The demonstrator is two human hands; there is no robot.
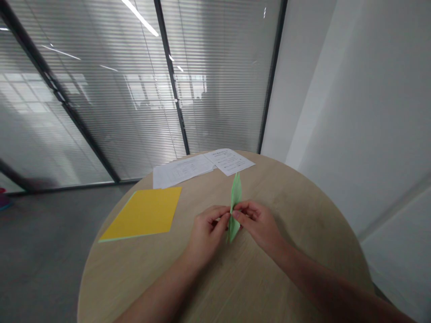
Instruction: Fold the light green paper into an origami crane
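A narrow folded piece of green paper stands on edge over the round wooden table, pointed at both ends. My left hand pinches its left side near the middle, fingers closed on it. My right hand pinches the same spot from the right, thumb and forefinger pressed on the fold. Both hands meet at the paper's middle, just above the tabletop.
A stack of yellow paper sheets lies flat at the left of the table. Two white printed sheets rest at the far edge. Behind the table are glass partitions with blinds and a white wall at right.
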